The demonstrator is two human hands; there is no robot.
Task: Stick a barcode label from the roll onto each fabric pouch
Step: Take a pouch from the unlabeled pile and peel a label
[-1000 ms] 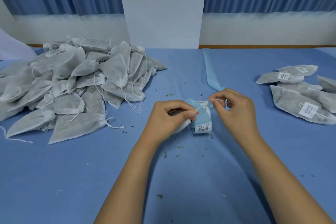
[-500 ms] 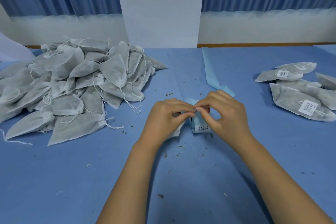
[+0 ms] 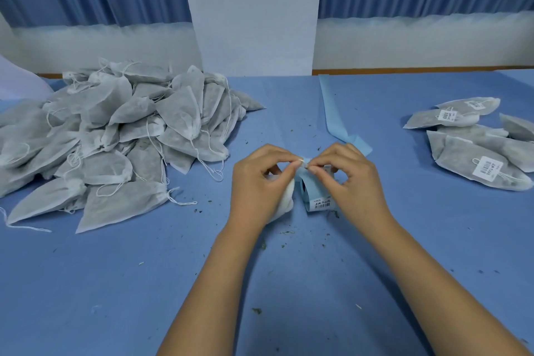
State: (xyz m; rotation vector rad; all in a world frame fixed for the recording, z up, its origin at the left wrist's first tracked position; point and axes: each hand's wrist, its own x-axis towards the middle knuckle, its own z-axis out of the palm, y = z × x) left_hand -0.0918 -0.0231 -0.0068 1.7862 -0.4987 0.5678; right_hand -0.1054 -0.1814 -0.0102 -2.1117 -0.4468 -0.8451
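Note:
The label roll, pale blue backing with white barcode labels, stands on the blue table between my hands. My left hand holds a white fabric pouch under its palm, and its thumb and forefinger pinch the backing at the roll's top. My right hand pinches the same spot from the right, fingertips almost touching the left ones. Whether a label has lifted is hidden by the fingers. A big heap of unlabelled pouches lies at the left. Labelled pouches lie at the right.
A strip of used blue backing trails from the roll toward the table's far edge. Small dark crumbs are scattered around the roll and the near table. A white pillar and blue curtains stand behind the table.
My right hand came in from the right and closed on the roll's top beside my left fingers. Both hands have risen slightly and now pinch the same point.

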